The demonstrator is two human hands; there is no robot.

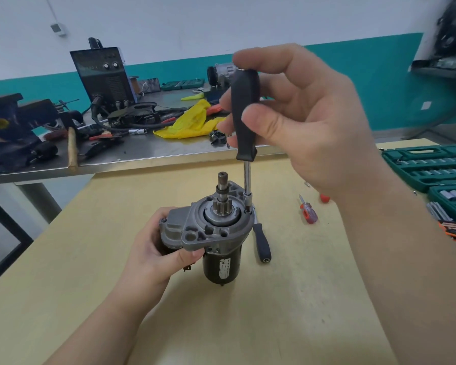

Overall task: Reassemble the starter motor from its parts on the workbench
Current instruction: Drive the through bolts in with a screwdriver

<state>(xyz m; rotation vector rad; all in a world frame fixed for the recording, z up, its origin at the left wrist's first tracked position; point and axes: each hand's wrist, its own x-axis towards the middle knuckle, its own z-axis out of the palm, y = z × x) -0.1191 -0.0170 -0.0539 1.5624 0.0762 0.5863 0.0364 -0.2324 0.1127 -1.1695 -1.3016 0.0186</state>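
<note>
Head view: the left hand (pixel 153 248) gripped the starter motor (pixel 216 233) upright on the desk (pixel 300 299). The right hand (pixel 300 122) pinched the nut driver (pixel 244 117). The motor looked heavy and rigid, best held by its housing.

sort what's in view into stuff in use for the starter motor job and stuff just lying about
In use:
starter motor, gripped by left hand
black-handled driver, held upright by right hand, tip at the housing

Lying about:
red screwdriver
loose black handle
green socket set
yellow rag
welder box
</note>
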